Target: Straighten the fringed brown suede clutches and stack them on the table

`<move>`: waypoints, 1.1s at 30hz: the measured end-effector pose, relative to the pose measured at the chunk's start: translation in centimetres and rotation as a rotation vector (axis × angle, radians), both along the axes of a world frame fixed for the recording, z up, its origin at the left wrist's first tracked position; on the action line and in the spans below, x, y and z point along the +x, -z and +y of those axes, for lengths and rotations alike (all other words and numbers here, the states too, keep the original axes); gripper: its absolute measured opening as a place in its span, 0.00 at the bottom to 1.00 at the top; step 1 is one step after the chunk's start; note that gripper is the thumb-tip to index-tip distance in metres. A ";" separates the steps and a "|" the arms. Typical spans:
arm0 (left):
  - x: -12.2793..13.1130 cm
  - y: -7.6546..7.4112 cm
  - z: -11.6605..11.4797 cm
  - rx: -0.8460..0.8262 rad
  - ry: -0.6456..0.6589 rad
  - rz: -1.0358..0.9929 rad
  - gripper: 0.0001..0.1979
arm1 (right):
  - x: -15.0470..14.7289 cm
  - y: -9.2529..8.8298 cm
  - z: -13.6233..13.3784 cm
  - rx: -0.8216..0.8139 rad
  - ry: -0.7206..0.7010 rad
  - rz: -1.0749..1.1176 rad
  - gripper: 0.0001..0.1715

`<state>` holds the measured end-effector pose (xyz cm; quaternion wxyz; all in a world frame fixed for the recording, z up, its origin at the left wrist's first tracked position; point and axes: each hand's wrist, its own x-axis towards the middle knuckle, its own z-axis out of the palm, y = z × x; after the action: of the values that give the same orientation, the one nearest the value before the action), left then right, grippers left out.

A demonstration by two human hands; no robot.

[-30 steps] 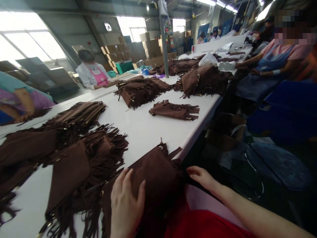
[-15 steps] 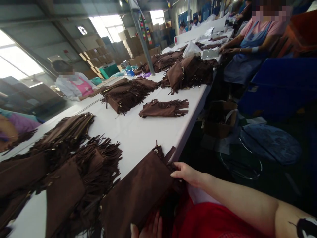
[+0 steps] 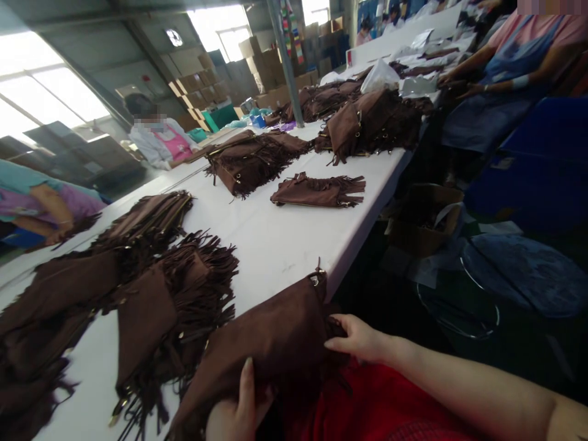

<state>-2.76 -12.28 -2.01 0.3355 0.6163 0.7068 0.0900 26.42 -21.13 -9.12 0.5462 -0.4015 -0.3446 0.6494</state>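
A dark brown fringed bag (image 3: pixel 271 327) lies at the near edge of the table, tilted toward me, its metal ring and zipper end at the upper corner. My right hand (image 3: pixel 351 334) pinches the right side of the bag by its fringe. At the bottom, my left hand (image 3: pixel 241 398) grips the lower edge, thumb on top of the fabric and the other fingers partly hidden beneath. Just left of it lies another brown fringed bag (image 3: pixel 147 324) with its fringe spread out.
On the white table (image 3: pixel 261 257) sit a single folded bag (image 3: pixel 316 191), a stack of bags (image 3: pixel 142 223) and a bigger pile (image 3: pixel 367 125). A metal pole (image 3: pixel 287 67) rises beyond. Co-workers sit along both sides. A stool (image 3: pixel 523 275) and an open carton (image 3: pixel 422 220) stand at right.
My left hand has come up from below and its thumb now rests on the bag's face. The bag's upper corner has shifted right with my right hand. The camera view has turned slightly left.
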 end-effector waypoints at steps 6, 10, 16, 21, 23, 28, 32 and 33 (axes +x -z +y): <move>1.9 -6.9 1.9 -0.099 0.224 0.534 0.28 | -1.5 -0.8 0.5 0.083 -0.257 -0.200 0.21; 4.0 -10.2 1.3 0.253 0.001 0.726 0.34 | -1.4 -0.6 -0.2 -0.064 -0.296 -0.023 0.14; 1.5 -6.4 6.0 0.106 -0.114 0.730 0.44 | 0.2 1.6 -1.0 -0.181 -0.215 -0.175 0.17; 0.7 -5.7 6.3 0.019 0.002 0.611 0.29 | 0.8 3.2 -0.9 -0.116 -0.209 -0.413 0.20; 1.5 -7.4 5.1 0.168 0.052 0.678 0.22 | 0.7 2.9 -0.9 -0.108 -0.236 -0.475 0.20; 3.0 -10.7 5.4 0.773 0.128 0.692 0.23 | -0.2 1.0 -0.6 -0.073 -0.345 -0.518 0.21; 4.4 -8.5 9.1 0.815 0.257 0.639 0.26 | -1.0 -0.3 -0.3 0.008 -0.402 -0.415 0.22; 5.1 -7.4 9.9 0.781 0.258 0.638 0.30 | -1.2 -0.4 -0.2 0.014 -0.414 -0.464 0.21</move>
<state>2.33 -2.40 5.40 -0.1432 0.7743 0.6060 0.1126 25.25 -21.34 -8.67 0.3118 -0.4566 -0.5388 0.6355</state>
